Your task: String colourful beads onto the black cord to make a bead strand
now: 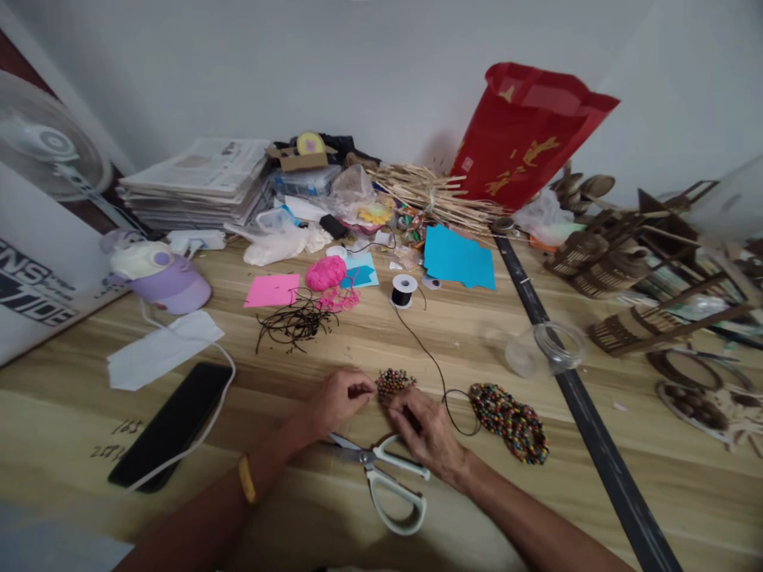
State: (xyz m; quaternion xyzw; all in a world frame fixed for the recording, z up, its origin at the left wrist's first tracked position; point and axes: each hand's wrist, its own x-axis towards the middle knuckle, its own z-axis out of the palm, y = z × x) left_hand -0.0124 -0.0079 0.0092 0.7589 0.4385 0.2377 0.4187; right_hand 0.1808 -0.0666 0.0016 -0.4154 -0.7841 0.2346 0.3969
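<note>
A small heap of loose multicoloured beads (393,381) lies on the table between my hands. My left hand (339,403) is at its left edge, thumb and fingertips pinched together; whatever they hold is too small to see. At the heap's right edge, my right hand (432,433) has its fingers curled in a pinch over the nearest beads, its tips partly hidden. A thin black cord (426,347) runs from a white spool (404,291) and loops beside my right hand. Scissors (387,469) with pale handles lie under and between my hands, blades partly open.
Bead strings (511,423) lie coiled at the right. Black cord pieces (295,324), pink yarn (326,272) and a blue sheet (458,258) are farther back. A phone (172,425) with a white cable lies left. Wooden models (635,326) crowd the right side.
</note>
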